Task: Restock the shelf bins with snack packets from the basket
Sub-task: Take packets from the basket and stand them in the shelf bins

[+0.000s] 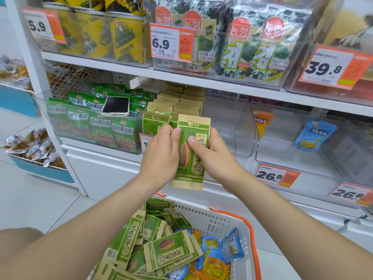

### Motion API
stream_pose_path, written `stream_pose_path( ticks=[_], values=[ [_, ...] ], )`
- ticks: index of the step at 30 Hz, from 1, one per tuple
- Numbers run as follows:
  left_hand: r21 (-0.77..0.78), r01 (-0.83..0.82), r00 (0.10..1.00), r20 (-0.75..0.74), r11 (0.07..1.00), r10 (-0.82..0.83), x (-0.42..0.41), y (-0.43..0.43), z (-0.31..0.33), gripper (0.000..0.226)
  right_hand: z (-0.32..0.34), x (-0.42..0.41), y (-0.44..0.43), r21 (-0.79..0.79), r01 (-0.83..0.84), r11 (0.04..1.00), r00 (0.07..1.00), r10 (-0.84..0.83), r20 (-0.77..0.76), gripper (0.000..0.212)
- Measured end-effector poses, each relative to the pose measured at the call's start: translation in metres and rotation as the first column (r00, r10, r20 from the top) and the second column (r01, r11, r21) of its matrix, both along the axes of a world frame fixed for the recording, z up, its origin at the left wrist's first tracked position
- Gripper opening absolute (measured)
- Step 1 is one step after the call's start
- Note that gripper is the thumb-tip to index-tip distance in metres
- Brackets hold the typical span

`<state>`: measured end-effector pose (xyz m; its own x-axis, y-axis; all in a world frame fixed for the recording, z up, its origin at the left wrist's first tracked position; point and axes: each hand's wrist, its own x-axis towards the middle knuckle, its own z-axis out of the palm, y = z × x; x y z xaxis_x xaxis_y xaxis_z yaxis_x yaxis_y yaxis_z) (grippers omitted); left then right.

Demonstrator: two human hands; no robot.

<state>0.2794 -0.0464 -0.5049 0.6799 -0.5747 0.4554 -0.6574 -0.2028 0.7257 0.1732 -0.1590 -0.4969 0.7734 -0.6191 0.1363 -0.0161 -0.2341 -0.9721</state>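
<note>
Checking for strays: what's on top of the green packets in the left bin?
A phone lies screen-up on the green packets. The packet tops under it are hidden.

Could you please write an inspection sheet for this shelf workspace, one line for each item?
Surface: white shelf boards carry clear bins.
Job's things: one seed packet is held upright before a row of matching packets; the white basket below holds more of them, plus blue packets.
Clutter: a phone lies on the green packets.
Hands: left hand and right hand both hold the seed packet, thumbs on its front.
Cables: nothing seen.
Surroundings: seaweed packs and price tags above; wrapped snacks in blue trays at left.
</note>
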Motion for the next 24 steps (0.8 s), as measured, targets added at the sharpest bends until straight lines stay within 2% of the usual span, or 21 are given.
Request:
stream_pose_path(
  ticks=[3,5,7,10,14,18,20,24],
  values=[
    [-0.045,0.015,0.999,0.051,0.999,-0.013,0.005,0.0,0.003,0.036,0.012,-0.005,-0.008,-0.105,-0.013,0.994,0.998,0.019,0.059,0.032],
    [-0.067,-0.005,0.998,0.057,0.998,0.009,0.01,-0.001,0.004,0.031,0.021,-0.006,-0.01,-0.213,0.065,0.975,0.983,-0.026,0.18,0.031],
    [-0.056,-0.063,0.998,0.007,0.996,0.063,0.017,-0.002,0.002,0.019,0.03,-0.003,-0.013,-0.256,0.183,0.949,0.947,-0.1,0.305,0.028],
    [0.003,-0.084,0.993,-0.083,0.996,0.084,0.019,-0.002,0.002,0.039,0.037,0.002,-0.022,-0.303,0.258,0.917,0.904,-0.119,0.41,0.027],
    [0.069,-0.071,0.994,-0.074,0.995,0.076,0.019,-0.003,0.002,0.046,0.029,0.008,-0.03,-0.481,0.249,0.841,0.943,-0.096,0.32,0.027],
    [0.111,-0.092,0.988,-0.114,0.99,0.104,0.021,-0.004,-0.003,0.052,0.016,0.014,-0.037,-0.543,0.159,0.824,0.981,-0.067,0.184,0.024],
    [0.104,-0.105,0.984,-0.131,0.989,0.118,0.021,-0.005,-0.003,0.057,0.008,0.018,-0.04,-0.581,0.138,0.802,0.99,-0.101,0.096,0.022],
    [0.099,-0.116,0.981,-0.143,0.988,0.129,0.023,-0.006,-0.003,0.06,0.004,0.027,-0.048,-0.584,0.159,0.796,0.984,-0.176,0.027,0.022]
  ],
)
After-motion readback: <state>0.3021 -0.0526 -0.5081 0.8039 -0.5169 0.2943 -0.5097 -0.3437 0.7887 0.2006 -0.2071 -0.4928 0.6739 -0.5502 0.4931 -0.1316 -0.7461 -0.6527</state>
